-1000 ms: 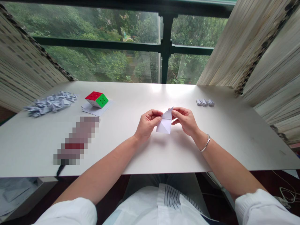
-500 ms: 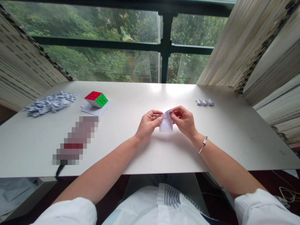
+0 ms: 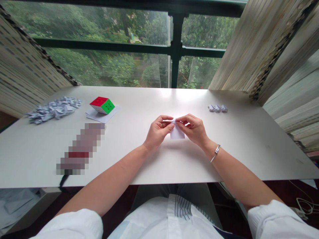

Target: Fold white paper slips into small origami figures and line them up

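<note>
A folded sheet of white paper is held upright just above the white table. My left hand pinches its left side between thumb and fingers. My right hand grips its top right edge, with a thin metal bracelet on that wrist. The fingers of both hands nearly meet over the upper fold and hide most of it.
A heap of folded paper pieces and a colour puzzle cube on a paper sheet lie at the left. A small row of folded pieces sits at the right. A pixelated long object lies near the front.
The paper's upper flap, which stood up a second ago, is now folded lower and shorter. My hands have moved closer together over it.
</note>
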A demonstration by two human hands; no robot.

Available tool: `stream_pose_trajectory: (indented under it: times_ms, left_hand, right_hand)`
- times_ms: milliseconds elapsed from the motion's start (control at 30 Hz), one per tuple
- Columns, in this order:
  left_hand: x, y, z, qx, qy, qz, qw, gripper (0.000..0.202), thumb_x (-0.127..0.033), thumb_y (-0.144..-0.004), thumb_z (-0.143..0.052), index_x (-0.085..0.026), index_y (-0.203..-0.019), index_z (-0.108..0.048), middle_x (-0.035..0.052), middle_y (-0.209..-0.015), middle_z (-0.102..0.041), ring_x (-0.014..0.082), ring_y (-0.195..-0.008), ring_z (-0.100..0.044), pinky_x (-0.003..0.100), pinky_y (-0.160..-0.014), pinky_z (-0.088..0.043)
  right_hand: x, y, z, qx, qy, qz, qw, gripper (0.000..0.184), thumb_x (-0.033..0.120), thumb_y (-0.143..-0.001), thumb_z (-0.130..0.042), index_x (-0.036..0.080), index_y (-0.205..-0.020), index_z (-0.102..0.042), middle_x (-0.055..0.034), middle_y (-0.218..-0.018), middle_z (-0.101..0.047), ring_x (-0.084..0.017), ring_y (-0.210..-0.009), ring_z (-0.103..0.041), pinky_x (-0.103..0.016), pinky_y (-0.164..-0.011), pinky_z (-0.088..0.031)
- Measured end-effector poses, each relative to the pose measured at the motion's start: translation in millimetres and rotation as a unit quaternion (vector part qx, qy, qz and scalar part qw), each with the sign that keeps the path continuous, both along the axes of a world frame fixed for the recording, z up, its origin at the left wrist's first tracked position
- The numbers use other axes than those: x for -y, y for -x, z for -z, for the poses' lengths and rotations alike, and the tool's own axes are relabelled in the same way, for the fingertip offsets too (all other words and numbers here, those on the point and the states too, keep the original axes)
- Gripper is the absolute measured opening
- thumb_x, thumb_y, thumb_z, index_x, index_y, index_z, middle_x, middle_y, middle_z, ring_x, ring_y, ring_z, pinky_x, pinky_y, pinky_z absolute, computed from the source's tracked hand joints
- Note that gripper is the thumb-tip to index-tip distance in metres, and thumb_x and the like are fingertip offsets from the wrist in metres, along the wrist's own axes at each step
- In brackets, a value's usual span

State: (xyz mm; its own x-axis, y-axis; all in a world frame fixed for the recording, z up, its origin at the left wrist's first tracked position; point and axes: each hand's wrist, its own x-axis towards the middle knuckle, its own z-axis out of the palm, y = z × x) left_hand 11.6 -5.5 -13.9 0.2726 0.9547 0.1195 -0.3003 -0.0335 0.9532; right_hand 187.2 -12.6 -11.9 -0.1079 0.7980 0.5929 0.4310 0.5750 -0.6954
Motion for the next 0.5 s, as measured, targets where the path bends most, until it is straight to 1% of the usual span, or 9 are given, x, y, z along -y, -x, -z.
stream_pose_trajectory:
  times_ms: [133,233,367,433,500]
  left_hand:
    - [-1.8,-0.1,2.0,-0.009,-0.004,-0.016,1.0,0.03,-0.031,-0.073,-0.079,-0.015,-0.093,-0.063,0.0008,-0.075,-0.068,0.0113,-0.066,-0.061,0.025,-0.066,-0.05]
    - [-4.4,0.8,5.0,-0.019,0.0,-0.027,0.999,0.028,-0.033,-0.075,-0.077,-0.015,-0.092,-0.063,-0.0001,-0.073,-0.067,0.0108,-0.063,-0.06,0.024,-0.064,-0.048]
    - [-5.9,2.1,6.8,-0.035,-0.006,-0.031,0.999,0.028,-0.035,-0.077,-0.075,-0.016,-0.093,-0.062,0.0,-0.073,-0.067,0.0115,-0.064,-0.06,0.025,-0.064,-0.049]
    - [-5.4,2.3,6.5,-0.049,-0.017,-0.036,0.998,0.028,-0.036,-0.078,-0.075,-0.016,-0.093,-0.062,0.0003,-0.073,-0.067,0.0118,-0.064,-0.061,0.024,-0.064,-0.048]
    - [-4.3,2.2,5.8,-0.066,-0.027,-0.038,0.997,0.027,-0.036,-0.078,-0.074,-0.016,-0.092,-0.062,0.0005,-0.073,-0.067,0.0117,-0.063,-0.06,0.023,-0.061,-0.046]
  right_hand:
    - [-1.4,1.9,3.5,-0.018,0.012,-0.003,1.0,0.012,0.031,-0.087,-0.064,0.021,-0.092,-0.07,-0.0035,-0.085,-0.066,-0.013,-0.07,-0.062,-0.025,-0.056,-0.052]
    - [-2.7,3.1,5.6,-0.052,0.044,-0.021,0.997,0.014,0.033,-0.086,-0.066,0.021,-0.093,-0.069,-0.0028,-0.083,-0.066,-0.014,-0.07,-0.062,-0.025,-0.057,-0.053]
    - [-5.1,2.5,7.2,-0.104,0.142,-0.048,0.983,0.032,0.043,-0.082,-0.069,0.02,-0.103,-0.067,-0.0009,-0.075,-0.065,-0.014,-0.067,-0.061,-0.025,-0.055,-0.054]
    - [-5.8,1.9,7.1,-0.128,0.191,-0.068,0.971,0.038,0.051,-0.082,-0.068,0.018,-0.102,-0.068,-0.0013,-0.075,-0.065,-0.014,-0.065,-0.06,-0.025,-0.052,-0.054]
    - [-5.7,1.6,6.2,-0.142,0.219,-0.082,0.962,0.04,0.054,-0.082,-0.067,0.017,-0.096,-0.069,-0.002,-0.075,-0.066,-0.013,-0.064,-0.06,-0.025,-0.052,-0.054]
